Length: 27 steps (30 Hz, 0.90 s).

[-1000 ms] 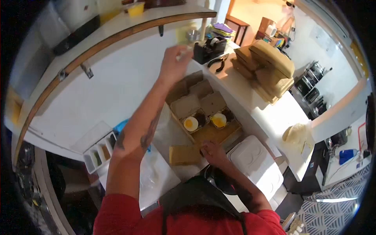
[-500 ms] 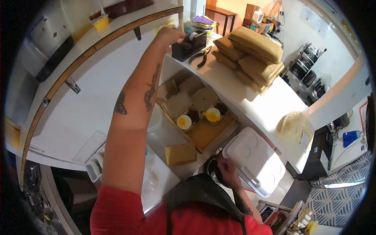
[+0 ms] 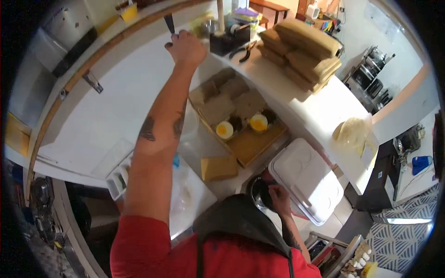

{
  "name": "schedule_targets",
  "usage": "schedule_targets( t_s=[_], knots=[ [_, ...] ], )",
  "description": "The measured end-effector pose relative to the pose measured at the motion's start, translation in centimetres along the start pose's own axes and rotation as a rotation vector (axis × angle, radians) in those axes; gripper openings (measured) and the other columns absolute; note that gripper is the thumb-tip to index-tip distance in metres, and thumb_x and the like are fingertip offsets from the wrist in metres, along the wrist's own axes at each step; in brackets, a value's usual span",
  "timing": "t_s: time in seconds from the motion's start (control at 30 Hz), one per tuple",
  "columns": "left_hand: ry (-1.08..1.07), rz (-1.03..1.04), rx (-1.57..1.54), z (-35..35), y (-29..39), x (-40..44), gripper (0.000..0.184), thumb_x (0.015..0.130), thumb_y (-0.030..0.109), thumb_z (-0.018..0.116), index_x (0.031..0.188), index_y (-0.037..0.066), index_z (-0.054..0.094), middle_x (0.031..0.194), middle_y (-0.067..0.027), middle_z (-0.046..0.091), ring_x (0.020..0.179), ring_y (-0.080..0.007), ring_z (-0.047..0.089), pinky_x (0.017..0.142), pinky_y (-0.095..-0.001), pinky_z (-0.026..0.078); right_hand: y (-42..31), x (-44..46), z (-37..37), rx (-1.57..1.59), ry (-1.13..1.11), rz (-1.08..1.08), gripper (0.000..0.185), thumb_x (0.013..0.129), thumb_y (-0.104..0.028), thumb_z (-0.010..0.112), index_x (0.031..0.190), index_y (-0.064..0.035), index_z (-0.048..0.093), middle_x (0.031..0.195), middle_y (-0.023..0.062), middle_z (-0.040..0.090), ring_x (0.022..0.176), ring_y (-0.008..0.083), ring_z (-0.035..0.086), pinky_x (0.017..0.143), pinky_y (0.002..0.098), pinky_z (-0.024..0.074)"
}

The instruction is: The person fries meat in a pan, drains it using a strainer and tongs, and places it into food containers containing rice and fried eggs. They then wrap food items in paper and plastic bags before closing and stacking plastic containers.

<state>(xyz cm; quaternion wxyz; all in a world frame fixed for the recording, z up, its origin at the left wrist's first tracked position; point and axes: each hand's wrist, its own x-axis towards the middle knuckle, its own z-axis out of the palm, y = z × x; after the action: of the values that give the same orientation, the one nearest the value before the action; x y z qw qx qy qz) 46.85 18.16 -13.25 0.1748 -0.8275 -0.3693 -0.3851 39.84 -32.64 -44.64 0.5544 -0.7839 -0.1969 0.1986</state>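
Observation:
My left hand (image 3: 187,47) reaches far forward over the white counter, left of a black tape dispenser (image 3: 223,42). Its thumb stands apart from its fingers and I see nothing in it. My right hand (image 3: 279,199) is low beside a round dark pot (image 3: 259,191) with a shiny rim. Its fingers are curled together; what they hold, if anything, is too dark to make out. Between my arms, open cardboard takeaway boxes (image 3: 250,150) contain fried eggs (image 3: 258,123) and dark food. A small folded cardboard piece (image 3: 219,168) lies in front of them.
Closed takeaway boxes (image 3: 306,51) are stacked on the raised counter, near pliers (image 3: 243,52) and a bag of round flatbreads (image 3: 351,133). A white lidded container (image 3: 306,180) stands at the right. A wood-edged shelf (image 3: 116,39) curves along the left.
My left hand has left the tape dispenser and moved left, its fingers spreading. My right hand stays by the pot. The view has shifted slightly.

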Motion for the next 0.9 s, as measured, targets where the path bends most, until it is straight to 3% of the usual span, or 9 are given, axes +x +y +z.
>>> schedule_targets(
  t_s=[0.1,0.2,0.23,0.27,0.33,0.5,0.6,0.8,0.9],
  knots=[
    [-0.251,0.008,-0.574,0.4,-1.8,-4.4,0.039,0.085,0.036,0.064,0.097,0.000,0.069,0.095,-0.0128,0.070,0.089,-0.0328,0.067,0.084,-0.0434,0.051,0.9,0.9,1.0,-0.251,-0.024,-0.138,0.017,0.094,-0.015,0.063,0.102,-0.0005,0.065,0.095,0.0160,0.069,0.089,0.0225,0.065,0.082,0.0339,0.0504],
    [-0.882,-0.555,-1.489,-1.1,-1.5,-17.0,0.029,0.089,0.027,0.062,0.100,0.001,0.068,0.093,-0.0097,0.069,0.088,-0.0272,0.068,0.081,-0.0373,0.053,-2.8,1.4,3.2,-0.094,-0.167,-0.067,0.018,0.090,-0.015,0.066,0.102,-0.0013,0.064,0.092,0.0171,0.066,0.083,0.0288,0.065,0.077,0.0356,0.0508],
    [-0.948,-0.664,-1.497,-2.1,-1.0,-21.5,0.024,0.090,0.024,0.061,0.099,0.003,0.068,0.091,-0.0077,0.068,0.085,-0.0234,0.067,0.077,-0.0357,0.053,-1.0,2.2,4.4,-0.106,-0.226,-0.060,0.020,0.087,-0.016,0.068,0.100,-0.0013,0.065,0.098,0.0162,0.065,0.091,0.0291,0.065,0.083,0.0378,0.0506],
    [-1.007,-0.773,-1.504,-2.9,-0.9,-26.7,0.019,0.091,0.020,0.060,0.098,0.004,0.068,0.088,-0.0056,0.067,0.081,-0.0196,0.065,0.073,-0.0341,0.053,-1.3,3.2,5.2,-0.221,-0.276,-0.248,0.023,0.084,-0.015,0.071,0.102,-0.0019,0.063,0.100,0.0148,0.064,0.096,0.0296,0.064,0.087,0.0387,0.0495],
    [-1.062,-1.258,-1.529,-2.8,-0.5,-36.4,0.020,0.094,0.023,0.060,0.100,0.006,0.068,0.083,-0.0038,0.064,0.070,-0.0152,0.059,0.061,-0.0330,0.048,-2.4,5.0,7.4,-0.381,-0.370,-0.464,0.035,0.077,-0.017,0.077,0.105,-0.0029,0.061,0.110,0.0155,0.060,0.109,0.0343,0.058,0.095,0.0432,0.0462],
    [-0.935,-1.568,-1.429,-5.6,-0.8,-47.9,0.016,0.094,0.017,0.059,0.094,0.003,0.065,0.074,-0.0048,0.061,0.064,-0.0148,0.059,0.058,-0.0299,0.048,-2.4,10.6,14.1,-0.701,-0.565,-0.813,0.062,0.065,-0.029,0.083,0.113,-0.0038,0.052,0.141,0.0226,0.039,0.135,0.0443,0.033,0.115,0.0520,0.0264],
    [-0.759,-1.686,-1.402,-5.0,0.4,-50.2,0.017,0.095,0.018,0.060,0.090,0.002,0.065,0.069,-0.0028,0.059,0.062,-0.0124,0.056,0.056,-0.0288,0.045,-3.7,13.5,16.4,-0.856,-0.587,-0.913,0.064,0.067,-0.038,0.081,0.111,-0.0031,0.051,0.142,0.0228,0.039,0.137,0.0418,0.031,0.118,0.0526,0.0198],
    [-0.634,-1.581,-1.388,-3.4,1.8,-50.5,0.024,0.092,0.018,0.064,0.083,-0.003,0.067,0.068,-0.0031,0.061,0.061,-0.0100,0.052,0.056,-0.0278,0.043,-1.7,15.0,17.4,-0.804,-0.619,-0.944,0.066,0.070,-0.050,0.076,0.108,-0.0022,0.051,0.141,0.0232,0.039,0.137,0.0409,0.032,0.116,0.0530,0.0214],
    [-0.731,-1.489,-1.066,-2.8,2.4,-49.8,0.025,0.092,0.018,0.064,0.081,-0.005,0.067,0.067,-0.0040,0.063,0.059,-0.0101,0.053,0.055,-0.0276,0.043,-1.4,14.6,17.5,-0.757,-0.609,-0.888,0.065,0.071,-0.051,0.076,0.108,-0.0029,0.050,0.140,0.0234,0.040,0.135,0.0418,0.035,0.115,0.0540,0.0232]
  ],
)
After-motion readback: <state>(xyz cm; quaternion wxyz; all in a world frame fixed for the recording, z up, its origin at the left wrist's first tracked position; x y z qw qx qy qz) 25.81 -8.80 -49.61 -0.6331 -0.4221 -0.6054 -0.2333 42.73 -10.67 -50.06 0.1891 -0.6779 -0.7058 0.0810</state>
